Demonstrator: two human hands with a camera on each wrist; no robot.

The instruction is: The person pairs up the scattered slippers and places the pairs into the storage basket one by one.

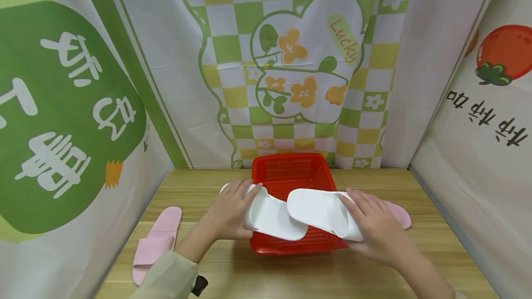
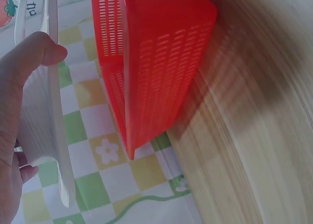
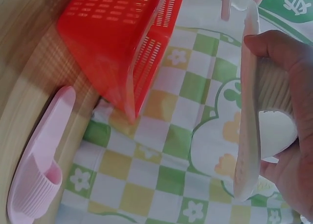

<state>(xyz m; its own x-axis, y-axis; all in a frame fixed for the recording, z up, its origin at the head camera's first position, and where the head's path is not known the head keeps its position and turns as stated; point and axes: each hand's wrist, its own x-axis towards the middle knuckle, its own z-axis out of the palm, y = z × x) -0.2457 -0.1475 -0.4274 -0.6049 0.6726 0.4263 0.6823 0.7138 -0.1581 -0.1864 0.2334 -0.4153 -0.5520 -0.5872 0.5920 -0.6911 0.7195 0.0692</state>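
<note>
My left hand (image 1: pixel 232 211) grips a white slipper (image 1: pixel 276 218) round its ribbed strap, thumb on the edge of the sole in the left wrist view. In my right hand (image 1: pixel 376 225) is a second white slipper (image 1: pixel 317 209), likewise held at the strap. Both slippers are up over a red plastic basket (image 1: pixel 287 249), their toe or heel ends pointing inward and overlapping in the head view. The slippers hide part of the basket's inside; the part that shows has a slotted wall and floor.
One pink slipper (image 1: pixel 154 248) lies on the wooden table (image 1: pixel 216 276) at the left. Another pink slipper (image 3: pixel 39 180) lies right of the basket, mostly behind my right hand in the head view. A patterned cloth (image 1: pixel 232 50) hangs behind the table.
</note>
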